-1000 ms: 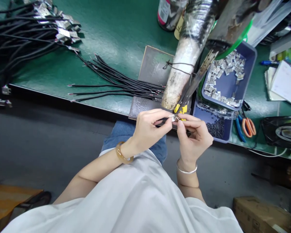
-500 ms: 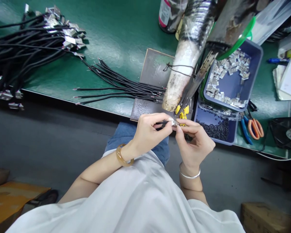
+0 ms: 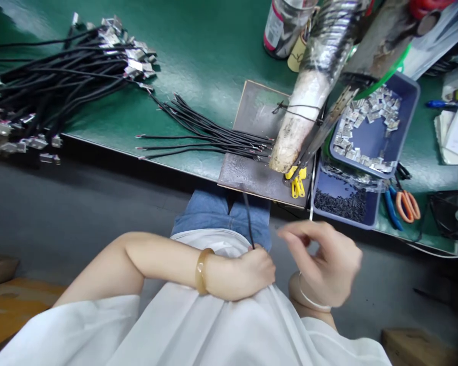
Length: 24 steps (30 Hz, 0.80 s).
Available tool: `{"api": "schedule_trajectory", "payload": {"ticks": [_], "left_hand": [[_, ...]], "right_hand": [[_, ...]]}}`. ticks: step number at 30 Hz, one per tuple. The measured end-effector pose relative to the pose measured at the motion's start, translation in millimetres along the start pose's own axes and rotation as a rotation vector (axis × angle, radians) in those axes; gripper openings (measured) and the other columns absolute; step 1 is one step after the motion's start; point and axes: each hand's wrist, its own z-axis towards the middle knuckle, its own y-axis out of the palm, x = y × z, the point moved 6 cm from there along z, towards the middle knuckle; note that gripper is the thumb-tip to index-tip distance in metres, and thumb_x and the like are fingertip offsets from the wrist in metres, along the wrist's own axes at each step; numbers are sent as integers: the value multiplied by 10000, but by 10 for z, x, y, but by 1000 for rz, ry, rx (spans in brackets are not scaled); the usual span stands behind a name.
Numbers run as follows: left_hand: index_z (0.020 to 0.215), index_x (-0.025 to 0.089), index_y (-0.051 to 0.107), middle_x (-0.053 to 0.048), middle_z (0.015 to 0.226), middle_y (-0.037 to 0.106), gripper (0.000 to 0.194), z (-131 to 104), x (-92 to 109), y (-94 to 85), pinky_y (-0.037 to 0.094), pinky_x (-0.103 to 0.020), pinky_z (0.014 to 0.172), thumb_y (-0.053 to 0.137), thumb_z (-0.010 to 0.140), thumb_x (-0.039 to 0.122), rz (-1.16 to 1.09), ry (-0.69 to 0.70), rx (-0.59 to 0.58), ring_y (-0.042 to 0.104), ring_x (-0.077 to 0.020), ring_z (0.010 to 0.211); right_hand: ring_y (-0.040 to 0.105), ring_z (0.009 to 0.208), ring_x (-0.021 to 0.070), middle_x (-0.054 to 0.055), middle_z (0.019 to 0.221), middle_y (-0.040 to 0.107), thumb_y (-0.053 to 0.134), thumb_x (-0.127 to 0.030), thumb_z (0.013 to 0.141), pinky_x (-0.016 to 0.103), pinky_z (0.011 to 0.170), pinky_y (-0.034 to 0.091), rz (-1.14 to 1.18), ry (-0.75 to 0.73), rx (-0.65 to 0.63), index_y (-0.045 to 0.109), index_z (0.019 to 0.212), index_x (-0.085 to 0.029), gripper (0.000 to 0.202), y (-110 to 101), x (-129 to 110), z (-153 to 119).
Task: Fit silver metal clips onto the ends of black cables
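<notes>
My left hand [image 3: 250, 272] is closed low in front of the white shirt. From its fist a black cable [image 3: 249, 218] rises toward the table's front edge; the cable's other end is hidden in the hand. My right hand [image 3: 326, 262] is off the table edge, to the right, with thumb and forefinger pinched together and the other fingers curled. Motion blurs it, and I cannot make out what the pinch holds, if anything. Several black cables with bare ends [image 3: 213, 134] lie across the table onto a dark board [image 3: 248, 175], above my hands.
A pile of black cables with metal connectors [image 3: 72, 76] lies at left. Over the board hang a taped white duct [image 3: 299, 114] and yellow clips [image 3: 297, 187]. At right are a blue bin of connectors [image 3: 374, 134], a bin of small black parts [image 3: 339, 203] and orange-handled pliers [image 3: 407, 206].
My hands have come apart from the connector they held together near the board. The left has dropped toward the shirt with the cable; the right has moved down and right. The view has shifted slightly.
</notes>
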Motion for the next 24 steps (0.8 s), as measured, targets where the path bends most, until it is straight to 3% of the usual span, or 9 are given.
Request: {"api": "schedule_trajectory", "payload": {"ticks": [2, 4, 8, 10, 13, 16, 19, 21, 24], "left_hand": [[820, 167, 730, -60, 831, 742, 55, 29, 90, 40, 522, -375, 684, 734, 770, 189, 97, 0, -22, 668, -226, 733], [776, 166, 744, -69, 796, 744, 41, 72, 150, 74, 506, -377, 649, 735, 752, 198, 140, 4, -3, 654, -225, 683], [714, 183, 746, -72, 745, 730, 40, 137, 161, 89, 513, -398, 661, 747, 695, 148, 122, -34, 81, 655, -244, 676], [694, 194, 740, -75, 736, 726, 87, 133, 125, 53, 512, -403, 642, 732, 690, 108, 115, -35, 67, 659, -253, 680], [708, 203, 735, -84, 839, 751, 168, 42, 15, -138, 510, -389, 651, 649, 770, 73, 89, 1, 73, 670, -246, 746], [823, 203, 731, -64, 968, 735, 221, -166, -190, -477, 524, -337, 786, 567, 884, 67, -128, 40, 275, 666, -203, 867], [912, 149, 732, -58, 883, 738, 188, -421, -609, -721, 526, -272, 746, 567, 927, 61, -533, -105, 600, 670, -158, 820], [998, 134, 754, -73, 899, 767, 158, -586, -943, -740, 541, -248, 763, 612, 937, 102, -792, -313, 876, 693, -146, 831], [987, 168, 795, -74, 949, 793, 126, -604, -1206, -566, 562, -249, 802, 693, 912, 173, -1156, -478, 1040, 716, -150, 879]], "right_hand": [[642, 615, 73, -22, 897, 766, 640, -215, 941, 217, 568, 479, -3, -72, -198, 614, 914, -225, 39, 240, -29, 123], [633, 614, 54, -28, 940, 771, 625, -210, 950, 187, 558, 464, 54, -107, -298, 582, 902, -219, 65, 380, -29, 195], [589, 573, 47, -59, 810, 735, 631, -204, 936, 171, 567, 459, 205, -91, -328, 556, 834, -219, 127, 402, -29, 193], [585, 580, 48, -54, 793, 725, 636, -191, 929, 166, 559, 453, 237, -91, -327, 562, 821, -216, 133, 366, -44, 172], [539, 564, 41, -53, 770, 702, 663, -160, 911, 161, 537, 429, 191, -102, -292, 569, 816, -212, 144, 279, -44, 174], [492, 538, 37, -57, 750, 680, 674, -122, 896, 169, 512, 399, 155, -76, -217, 558, 810, -214, 172, 144, -6, 194], [471, 531, 42, -50, 737, 664, 661, -92, 895, 184, 506, 383, 171, -61, -169, 541, 800, -216, 197, 46, 12, 193], [460, 532, 46, -45, 723, 655, 656, -98, 900, 193, 507, 369, 168, -79, -200, 533, 796, -215, 199, 79, -5, 186], [440, 517, 48, -58, 660, 601, 628, -127, 919, 200, 513, 357, 109, -146, -288, 531, 806, -215, 173, 256, -60, 185]]}}
